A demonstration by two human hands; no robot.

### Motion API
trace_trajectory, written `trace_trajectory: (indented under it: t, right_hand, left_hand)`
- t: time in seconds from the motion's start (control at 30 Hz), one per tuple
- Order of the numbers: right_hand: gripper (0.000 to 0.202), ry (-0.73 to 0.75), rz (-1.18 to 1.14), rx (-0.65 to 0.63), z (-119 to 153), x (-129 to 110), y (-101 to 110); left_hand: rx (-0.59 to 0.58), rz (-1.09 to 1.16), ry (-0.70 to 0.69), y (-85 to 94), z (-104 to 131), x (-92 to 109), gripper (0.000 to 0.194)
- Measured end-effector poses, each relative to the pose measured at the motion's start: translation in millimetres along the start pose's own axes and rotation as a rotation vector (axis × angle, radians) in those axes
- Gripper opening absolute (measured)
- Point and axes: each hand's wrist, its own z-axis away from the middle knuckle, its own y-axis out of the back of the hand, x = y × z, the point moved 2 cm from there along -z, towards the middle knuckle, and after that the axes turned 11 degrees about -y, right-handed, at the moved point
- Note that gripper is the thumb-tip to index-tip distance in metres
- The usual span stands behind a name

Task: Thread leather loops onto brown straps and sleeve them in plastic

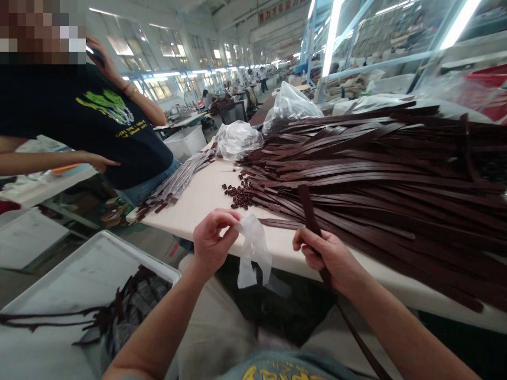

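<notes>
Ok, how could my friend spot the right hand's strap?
Find the pale table heaped with dark brown straps. By its near edge, the right hand grips one strap. Its end pokes up above the fingers, while its neighbours lie piled.

Dark-shirted co-worker (pixel 99 126), red basket (pixel 490 77)

Wall (pixel 186 22), pale, upper left to centre, with row of windows (pixel 171 48), several panes bright. Banner (pixel 282 11), red characters, top centre-right. Tube lights (pixel 331 39), lit, upper right, beside blue metal frame (pixel 376 66). Chair (pixel 233 113), dark, upper centre. Worktable (pixel 202 184), pale-topped, mid-frame. Floor (pixel 160 243), grey, lower left.
</notes>
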Motion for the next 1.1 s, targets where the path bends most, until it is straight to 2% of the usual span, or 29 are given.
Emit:
trace_trajectory:
  t: [0.1,0.17,0.27,0.37,0.47,0.57,0.7,0.8,0.87,0.97,1.1]
  right_hand:
    - [0.045,0.05,0.022,0.033,0,6,5]
    - [0.055,-0.013,0.06,-0.052,-4,20,-4]
    - [0.056,-0.133,0.064,-0.168,-11,42,-21]
    - [0.046,-0.195,0.048,-0.21,-10,52,-28]
    - [0.04,-0.241,0.035,-0.288,-1,51,-25]
    - [0.039,-0.234,0.022,-0.342,8,46,-19]
    - [0.039,-0.118,0.049,-0.154,6,39,-17]
    - [0.05,-0.01,0.077,-0.078,-5,35,-25]
    - [0.053,-0.026,0.118,-0.129,-13,35,-34]
    - [0.049,-0.128,0.203,-0.254,-19,41,-47]
    - [0.041,-0.177,0.275,-0.327,-8,49,-42]
  left_hand:
    - [0.065,0.144,0.104,-6.2,-12,-2,0.013]
    - [0.087,0.195,0.155,-11.4,-15,-2,0.016]
    - [0.109,0.25,0.2,-14.9,-14,-2,0.014]
    - [0.107,0.256,0.233,-9.2,-11,-7,0.013]
    - [0.093,0.189,0.241,4.7,-7,-15,0.013]
    - [0.05,0.107,0.222,19.1,1,-22,0.01]
    - [-0.014,0.051,0.204,26.9,14,-20,0.008]
    - [-0.144,-0.008,0.167,23.8,21,-10,0.008]
    - [-0.219,-0.063,0.123,22.8,23,-4,0.008]
    - [-0.261,-0.164,0.044,28.8,24,-1,0.009]
    - [-0.297,-0.411,-0.065,46.3,33,-4,0.014]
